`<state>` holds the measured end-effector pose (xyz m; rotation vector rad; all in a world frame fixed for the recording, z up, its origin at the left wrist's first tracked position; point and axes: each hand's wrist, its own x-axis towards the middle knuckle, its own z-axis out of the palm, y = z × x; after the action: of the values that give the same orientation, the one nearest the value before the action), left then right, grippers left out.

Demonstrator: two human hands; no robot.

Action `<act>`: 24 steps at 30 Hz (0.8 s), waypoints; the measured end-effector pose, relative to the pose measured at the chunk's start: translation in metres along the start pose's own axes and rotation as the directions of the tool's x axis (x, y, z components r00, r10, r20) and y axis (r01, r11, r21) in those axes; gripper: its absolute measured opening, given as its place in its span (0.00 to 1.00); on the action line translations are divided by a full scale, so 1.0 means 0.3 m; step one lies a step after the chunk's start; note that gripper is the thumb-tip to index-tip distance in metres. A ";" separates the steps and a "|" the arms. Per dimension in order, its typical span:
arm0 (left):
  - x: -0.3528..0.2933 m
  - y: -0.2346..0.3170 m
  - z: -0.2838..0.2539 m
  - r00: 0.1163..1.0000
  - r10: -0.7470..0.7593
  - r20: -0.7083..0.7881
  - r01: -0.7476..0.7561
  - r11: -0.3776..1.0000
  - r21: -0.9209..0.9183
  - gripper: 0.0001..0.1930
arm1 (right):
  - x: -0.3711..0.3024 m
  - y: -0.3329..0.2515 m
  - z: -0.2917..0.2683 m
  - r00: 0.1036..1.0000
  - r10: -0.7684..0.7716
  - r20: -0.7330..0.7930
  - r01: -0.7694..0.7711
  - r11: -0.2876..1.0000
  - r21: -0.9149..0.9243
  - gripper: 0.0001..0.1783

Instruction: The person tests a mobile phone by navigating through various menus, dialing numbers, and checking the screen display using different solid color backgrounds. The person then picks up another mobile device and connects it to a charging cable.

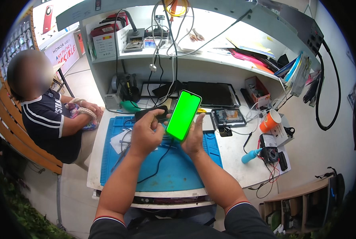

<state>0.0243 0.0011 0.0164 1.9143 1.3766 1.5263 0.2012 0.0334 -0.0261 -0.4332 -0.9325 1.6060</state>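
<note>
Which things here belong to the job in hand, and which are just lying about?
Job in hand, likely: green-screened smartphone, in the right hand; left hand beside it; blue bench mat below.

Apparently lying about: orange cup; multimeter; light-blue bottle.

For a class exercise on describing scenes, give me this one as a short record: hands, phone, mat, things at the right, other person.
left hand: curled beside the phone; contact unclear
right hand: holds the phone
phone: plain green screen, above the mat
mat: blue, on the table
right side: orange cup, blue bottle, multimeter
other person: seated at left
</note>
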 end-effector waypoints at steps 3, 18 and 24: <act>0.001 -0.004 0.017 0.995 0.102 -0.022 -0.102 0.995 0.018 0.21 | 0.006 0.002 -0.010 1.000 -0.017 0.026 0.018 1.000 -0.013 0.56; -0.004 0.022 0.005 0.984 0.157 0.082 -0.161 0.986 0.040 0.25 | 0.005 0.016 -0.019 0.999 -0.024 0.038 0.024 1.000 0.020 0.53; -0.019 0.004 0.020 0.943 0.252 0.219 -0.299 0.930 0.213 0.29 | 0.003 0.017 0.016 0.999 -0.046 -0.017 0.047 0.998 0.044 0.51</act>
<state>0.0303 -0.0024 0.0120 2.4253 1.3039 1.2932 0.1943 0.0327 -0.0269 -0.3905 -0.8870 1.5755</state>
